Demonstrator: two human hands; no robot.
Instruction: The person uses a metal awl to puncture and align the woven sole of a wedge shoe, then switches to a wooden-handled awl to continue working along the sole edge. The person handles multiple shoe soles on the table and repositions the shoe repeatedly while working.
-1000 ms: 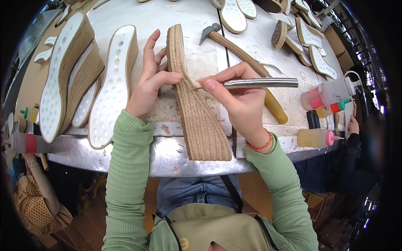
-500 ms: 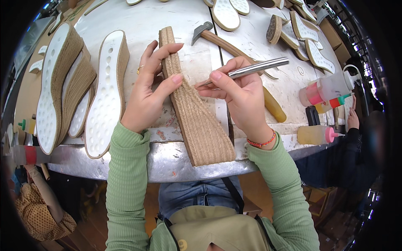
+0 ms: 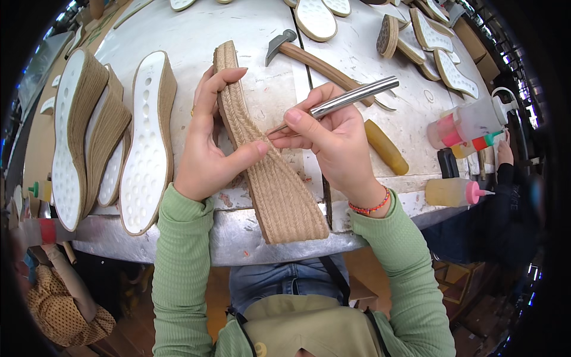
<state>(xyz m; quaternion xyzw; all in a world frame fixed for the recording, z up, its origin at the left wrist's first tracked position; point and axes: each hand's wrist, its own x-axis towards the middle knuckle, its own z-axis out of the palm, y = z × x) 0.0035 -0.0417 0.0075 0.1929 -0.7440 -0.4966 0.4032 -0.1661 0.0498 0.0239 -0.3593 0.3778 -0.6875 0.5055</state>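
A wedge sole wrapped in tan braided jute stands on its edge at the table's front, its tall heel end toward me. My left hand grips its narrower far part, fingers over the top and thumb pressed on the braid. In my right hand is a slim steel awl, its thick round handle slanting up to the right. The awl's thin tip meets the braided side just beyond my left thumb; whether it has gone into the jute I cannot tell.
Several white-topped wedge soles stand at left, with more at the far right. A hammer and a yellowish rod-like piece lie beyond my right hand. Squeeze bottles stand at right. The metal table edge runs in front of me.
My left thumb has slid nearer along the braid. The awl has shifted down and left, its tip now against the sole's side. The sole has moved slightly left.
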